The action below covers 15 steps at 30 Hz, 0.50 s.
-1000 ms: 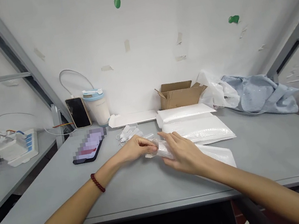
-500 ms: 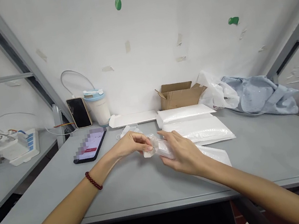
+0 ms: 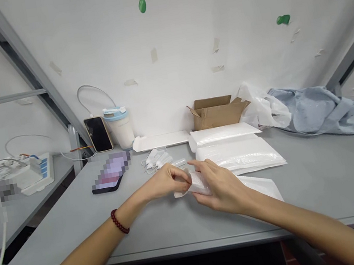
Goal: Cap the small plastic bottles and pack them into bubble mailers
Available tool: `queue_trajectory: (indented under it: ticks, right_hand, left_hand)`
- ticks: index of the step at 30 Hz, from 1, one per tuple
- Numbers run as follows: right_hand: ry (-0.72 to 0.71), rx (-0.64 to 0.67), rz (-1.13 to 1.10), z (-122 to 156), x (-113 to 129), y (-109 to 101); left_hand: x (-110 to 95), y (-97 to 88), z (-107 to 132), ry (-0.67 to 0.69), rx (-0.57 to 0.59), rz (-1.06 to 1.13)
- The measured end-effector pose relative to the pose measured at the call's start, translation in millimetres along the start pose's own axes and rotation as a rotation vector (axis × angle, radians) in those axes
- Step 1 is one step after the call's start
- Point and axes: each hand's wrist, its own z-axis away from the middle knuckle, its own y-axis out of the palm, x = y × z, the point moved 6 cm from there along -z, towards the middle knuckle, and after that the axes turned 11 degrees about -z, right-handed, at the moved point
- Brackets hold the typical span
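Over the middle of the grey table, my left hand and my right hand meet on a small clear plastic bag with a white item inside. The left fingers pinch the bag's left end. The right hand wraps round its right part. A red bead bracelet sits on my left wrist. Just behind the hands lie several small white pieces and a small clear tube. A flat white packet lies under my right forearm.
Stacked white packets lie right of centre, with an open cardboard box, a plastic bag and blue cloth behind. A phone lies flat at left; another phone leans by a white cup. A power strip sits far left.
Both hands with the small bag rose a little off the table, then came back down close to it. The view shifted slightly, so everything sits a bit further right.
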Motion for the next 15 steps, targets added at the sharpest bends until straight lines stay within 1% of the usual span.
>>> queue_trajectory:
  ticks: [2,4,6,8,9,11,12,14,15]
  right_hand:
    - [0.014,0.007,-0.004,-1,-2,1]
    - [0.027,0.009,-0.010,-2,-4,0]
    - [-0.009,0.006,-0.018,-4,-2,-4]
    - [-0.083,0.020,-0.030,-5,2,-8]
    - [-0.118,0.039,-0.036,-5,4,-8]
    - [-0.168,0.113,-0.039,-4,7,-6]
    - [-0.185,0.158,-0.029,-3,8,-3]
    - [-0.210,0.246,0.011,-1,8,6]
    - [-0.215,0.286,0.034,0,8,11]
  left_hand:
    - [0,1.5,-1,-0.006,-0.087,-0.059]
    - [0,-0.9,-1,-0.030,-0.158,-0.115]
    - [-1,-8.9,1,-0.077,-0.201,-0.159]
    - [0,-22.2,4,-0.131,-0.203,-0.202]
    - [0,-28.0,5,-0.137,-0.160,-0.227]
    - [2,-36.1,7,-0.100,-0.012,-0.249]
    - [5,-40.8,8,-0.096,0.036,-0.289]
    - [14,-51.6,10,-0.123,0.043,-0.367]
    - [19,-53.9,10,-0.146,0.056,-0.384]
